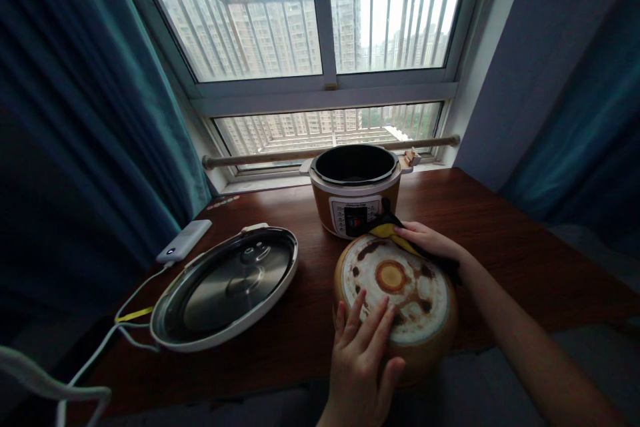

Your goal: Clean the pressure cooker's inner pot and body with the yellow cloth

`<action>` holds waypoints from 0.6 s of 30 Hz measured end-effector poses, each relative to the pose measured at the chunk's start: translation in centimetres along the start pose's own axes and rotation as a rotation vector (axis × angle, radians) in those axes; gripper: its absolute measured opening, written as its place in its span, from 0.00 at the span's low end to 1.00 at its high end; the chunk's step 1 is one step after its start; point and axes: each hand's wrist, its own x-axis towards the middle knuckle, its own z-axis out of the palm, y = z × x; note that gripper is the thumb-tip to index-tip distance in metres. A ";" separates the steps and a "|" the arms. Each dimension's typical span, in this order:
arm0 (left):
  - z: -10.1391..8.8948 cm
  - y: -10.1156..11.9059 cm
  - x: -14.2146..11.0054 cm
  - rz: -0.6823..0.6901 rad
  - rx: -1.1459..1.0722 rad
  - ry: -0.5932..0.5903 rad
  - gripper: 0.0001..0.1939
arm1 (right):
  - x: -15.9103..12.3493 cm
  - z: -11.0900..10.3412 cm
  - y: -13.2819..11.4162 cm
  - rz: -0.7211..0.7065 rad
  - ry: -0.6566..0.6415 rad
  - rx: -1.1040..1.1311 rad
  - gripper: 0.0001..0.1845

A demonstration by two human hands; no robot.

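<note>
A golden cooker pot (400, 327) is tipped with its round bottom towards me; whitish metal there carries brown stains and a central ring. My left hand (363, 360) lies on the near left part of that bottom, fingers spread. At the far right rim, my right hand (425, 240) is closed on a black and yellow cloth (387, 229) that presses against the pot. Just behind stands an electric pressure cooker (325, 203), its top uncovered, its dark interior showing and a control panel in front. The pot's mouth is hidden from view.
On the left lies the cooker's lid (225, 340), its metal inner side up. Beyond it are a white power bank (186, 240) and white cables (95, 360). The wooden table (500, 240) reaches the barred window (260, 20), with blue curtains (100, 80) beside it.
</note>
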 end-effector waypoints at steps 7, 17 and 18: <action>-0.8 0.3 0.5 -0.003 0.019 -0.029 0.26 | 0.4 -0.3 1.3 0.169 0.053 0.373 0.19; -1.0 0.9 0.4 -0.049 0.051 -0.055 0.26 | 1.0 -0.9 2.2 0.168 0.189 0.152 0.23; -1.0 1.0 0.4 -0.050 0.054 -0.052 0.26 | 0.9 -0.8 2.7 0.146 0.219 0.124 0.23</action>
